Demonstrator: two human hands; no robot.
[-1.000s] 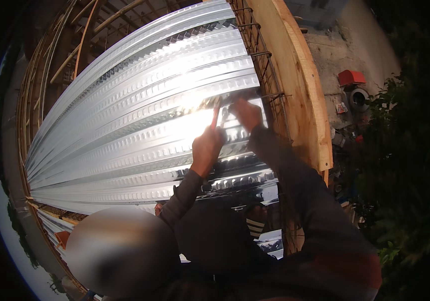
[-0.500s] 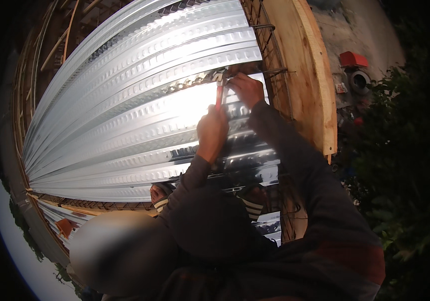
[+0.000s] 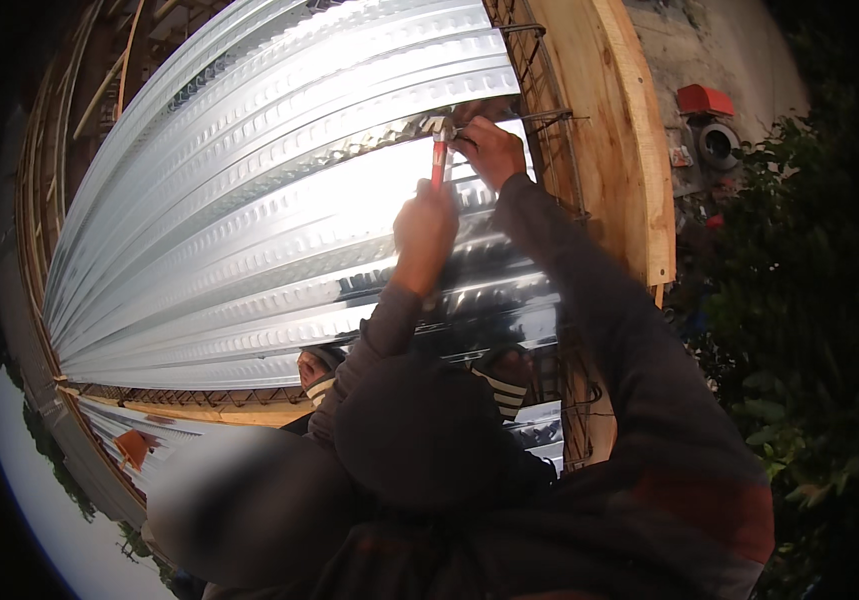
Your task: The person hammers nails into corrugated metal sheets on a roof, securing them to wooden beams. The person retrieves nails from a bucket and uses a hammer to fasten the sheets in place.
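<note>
My left hand (image 3: 424, 232) is wrapped round the red handle of a hammer (image 3: 438, 160), whose pale metal head rests at or just above a groove in the corrugated metal sheet (image 3: 279, 215). Close to the right of that head, my right hand (image 3: 492, 152) is closed with its fingertips pinched together at the groove, near the sheet's right edge. Whatever those fingers hold is hidden or too small to make out. Glare washes out the sheet around the hammer.
Along the sheet's right edge run rebar cages (image 3: 547, 115) and a wooden board (image 3: 629, 150). Beyond and below lie a red object (image 3: 704, 99), a round grey drum-like thing (image 3: 717, 145) and dark foliage (image 3: 779, 330). Two sandaled feet (image 3: 501, 380) stand at the sheet's near edge.
The whole view has shifted slightly, so the sheet and board sit higher in the picture. Both hands stay close together at the same groove, the hammer still gripped.
</note>
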